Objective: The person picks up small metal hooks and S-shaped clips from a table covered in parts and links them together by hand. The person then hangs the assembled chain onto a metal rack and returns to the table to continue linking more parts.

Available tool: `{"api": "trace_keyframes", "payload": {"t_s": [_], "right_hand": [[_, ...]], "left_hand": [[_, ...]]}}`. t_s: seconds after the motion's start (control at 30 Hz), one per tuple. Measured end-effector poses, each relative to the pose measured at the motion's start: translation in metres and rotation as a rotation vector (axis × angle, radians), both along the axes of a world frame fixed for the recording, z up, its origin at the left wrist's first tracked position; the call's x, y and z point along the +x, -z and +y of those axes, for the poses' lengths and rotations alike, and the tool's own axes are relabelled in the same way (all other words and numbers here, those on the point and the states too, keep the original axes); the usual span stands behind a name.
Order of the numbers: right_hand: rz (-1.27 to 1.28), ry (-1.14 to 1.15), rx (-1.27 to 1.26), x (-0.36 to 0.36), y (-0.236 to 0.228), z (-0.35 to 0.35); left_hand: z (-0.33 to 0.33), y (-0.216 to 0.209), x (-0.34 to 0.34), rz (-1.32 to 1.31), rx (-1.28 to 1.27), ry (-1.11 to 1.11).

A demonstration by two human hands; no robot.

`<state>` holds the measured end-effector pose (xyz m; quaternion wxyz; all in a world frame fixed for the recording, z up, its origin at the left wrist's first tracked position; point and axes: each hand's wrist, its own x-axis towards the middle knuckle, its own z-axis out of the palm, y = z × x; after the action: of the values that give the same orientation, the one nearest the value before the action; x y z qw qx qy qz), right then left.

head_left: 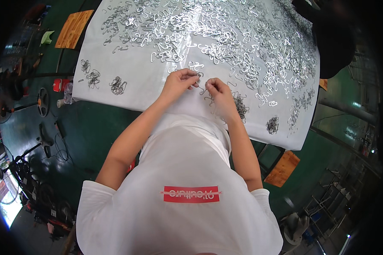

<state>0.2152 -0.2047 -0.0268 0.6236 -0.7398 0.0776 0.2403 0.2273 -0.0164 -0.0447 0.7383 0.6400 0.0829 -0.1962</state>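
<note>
My left hand (179, 85) is closed in a pinch over the near part of the table, with a small bent metal wire piece (199, 77) at its fingertips. Just to its right, a narrow gap away, my right hand (220, 94) pinches with thumb and forefinger. Thin wire shows by those fingertips, but whether it is gripped or lies on the table is hard to make out. Shiny S-shaped metal hooks (170, 46) are spread thickly beyond both hands. Beside my right wrist is a heap of small dark wire pieces (241, 108), partly covered by the hand.
Small dark wire piles (118, 86) lie on the white-covered table (136, 100) at left, and another pile (272, 125) near the right corner. A dark-clothed person (334, 38) is at the far right edge. Wooden boards (74, 29) and a wooden stool top (282, 168) flank the table.
</note>
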Motion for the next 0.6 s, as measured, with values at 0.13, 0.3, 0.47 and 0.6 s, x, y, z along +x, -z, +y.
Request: {"api": "trace_keyframes", "payload": {"t_s": [0.13,0.3,0.47,0.6], "right_hand": [[0.165,0.203,0.497,0.004,-0.012,0.000],[0.211,0.294,0.647,0.003,-0.006,0.003],[0.216,0.289,0.701,0.000,0.000,0.013],[0.205,0.309,0.706,-0.003,-0.004,0.015]], "left_hand": [[-0.004,-0.004,-0.004,-0.015,0.000,-0.045],[0.001,-0.012,-0.007,-0.093,0.239,0.135],[-0.003,-0.021,-0.009,-0.122,0.156,0.081],[-0.003,-0.021,-0.008,-0.116,0.056,0.027]]}}
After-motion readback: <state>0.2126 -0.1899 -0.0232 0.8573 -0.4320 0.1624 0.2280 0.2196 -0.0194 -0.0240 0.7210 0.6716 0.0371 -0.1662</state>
